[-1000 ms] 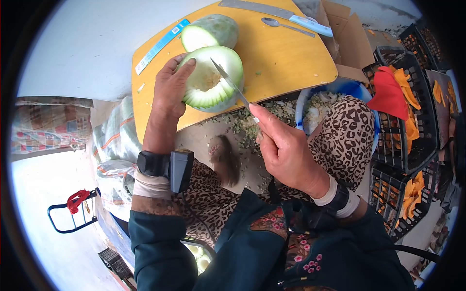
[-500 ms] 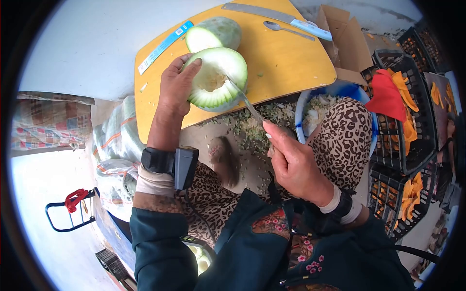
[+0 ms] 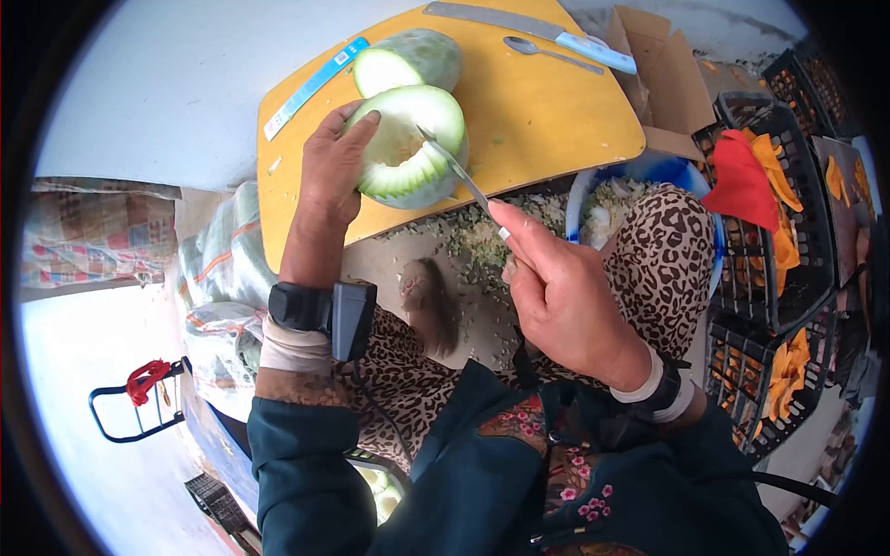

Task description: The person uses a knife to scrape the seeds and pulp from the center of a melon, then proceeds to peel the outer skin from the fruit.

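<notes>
My left hand (image 3: 336,162) grips the left rim of a cut winter melon (image 3: 417,193), thumb on the pale flesh. Its hollowed opening faces me, and the near rim carries a row of scored cuts. In my right hand (image 3: 575,296) is a narrow knife (image 3: 456,167), the handle mostly hidden in my fingers. The blade slants up and left across the opening, its tip over the pale inner flesh. Behind lies another winter melon piece (image 3: 422,57), its cut face turned left.
The yellow table (image 3: 547,120) also bears a large blue-handled knife (image 3: 593,53), a spoon (image 3: 556,57) and a blue-and-white strip (image 3: 315,88). A blue-rimmed basin (image 3: 575,208) with scraps stands by my knee. Black crates (image 3: 742,269) hold orange pieces. Seeds and scraps (image 3: 482,236) litter the floor.
The knife tip has moved up and left, from the hollow's right side to higher over the flesh. My right hand has shifted slightly up and left; the melon is tilted slightly upward.
</notes>
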`<state>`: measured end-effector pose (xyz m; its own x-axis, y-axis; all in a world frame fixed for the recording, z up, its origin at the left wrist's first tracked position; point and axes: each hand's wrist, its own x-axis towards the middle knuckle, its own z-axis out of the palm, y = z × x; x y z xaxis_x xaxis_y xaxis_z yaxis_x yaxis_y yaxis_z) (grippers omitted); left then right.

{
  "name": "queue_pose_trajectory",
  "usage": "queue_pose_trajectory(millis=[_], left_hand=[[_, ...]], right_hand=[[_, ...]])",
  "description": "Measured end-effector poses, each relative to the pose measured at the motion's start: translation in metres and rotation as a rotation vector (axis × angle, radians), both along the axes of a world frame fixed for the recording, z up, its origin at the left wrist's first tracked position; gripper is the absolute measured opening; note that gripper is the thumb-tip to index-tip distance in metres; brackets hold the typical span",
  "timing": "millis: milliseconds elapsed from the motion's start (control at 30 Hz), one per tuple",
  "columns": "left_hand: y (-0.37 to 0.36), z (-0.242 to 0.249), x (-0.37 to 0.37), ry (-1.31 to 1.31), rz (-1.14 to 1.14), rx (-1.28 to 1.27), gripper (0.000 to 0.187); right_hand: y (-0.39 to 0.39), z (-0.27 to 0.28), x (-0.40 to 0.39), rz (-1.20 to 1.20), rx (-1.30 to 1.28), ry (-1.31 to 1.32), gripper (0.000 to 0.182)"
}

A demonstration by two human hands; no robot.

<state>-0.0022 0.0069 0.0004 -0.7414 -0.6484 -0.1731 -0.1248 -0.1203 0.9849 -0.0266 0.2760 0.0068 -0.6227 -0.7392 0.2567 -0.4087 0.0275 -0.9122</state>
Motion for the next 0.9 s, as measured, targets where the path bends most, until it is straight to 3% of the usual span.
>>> queue_pose_trajectory(millis=[200,433,700,800,900], left_hand=[[-0.001,-0.001,0.0,-0.013,0.014,-0.004,0.031],[0.003,0.002,-0.001,-0.028,0.007,-0.022,0.032],[-0.005,-0.001,-0.004,-0.001,-0.031,0.01,0.03],[-0.004,0.0,-0.004,-0.005,-0.018,0.02,0.029],[-0.011,-0.002,-0.004,-0.007,-0.005,0.034,0.029]], right_hand=[[-0.001,0.02,-0.011,0.044,0.146,-0.109,0.046],[-0.019,-0.011,0.0,-0.003,0.072,0.113,0.048],[0.019,-0.029,0.016,0.043,0.101,0.047,0.052],[0.024,-0.038,0.016,0.025,-0.029,0.119,0.055],[0.045,-0.04,0.016,0.091,0.098,0.098,0.054]])
